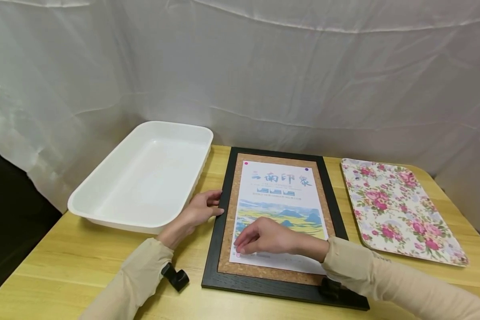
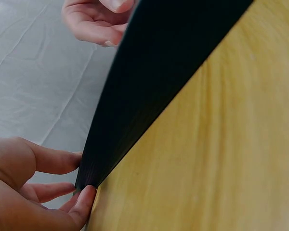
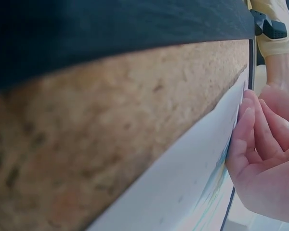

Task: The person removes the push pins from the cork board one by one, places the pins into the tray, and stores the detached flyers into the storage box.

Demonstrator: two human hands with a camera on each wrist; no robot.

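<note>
A black-framed cork board (image 1: pixel 229 235) lies on the table, carrying a printed poster (image 1: pixel 280 213) with Chinese characters and a landscape. A pink pin (image 1: pixel 246 163) and a dark pin (image 1: pixel 306 169) mark the poster's top corners. My left hand (image 1: pixel 202 208) grips the frame's left side; in the left wrist view its thumb and fingers meet the frame's edge. Over the poster's lower left corner is my right hand (image 1: pixel 266 238), its bent fingertips (image 3: pixel 246 115) drawn together right at the paper. I cannot tell whether they pinch something there.
To the left stands a deep white tray (image 1: pixel 140 173). A floral tray (image 1: pixel 400 209) lies right of the board. Pale cloth (image 1: pixel 264 80) hangs behind the wooden table (image 1: pixel 48 266). Each sleeve's wrist bears a black device (image 1: pixel 175 276).
</note>
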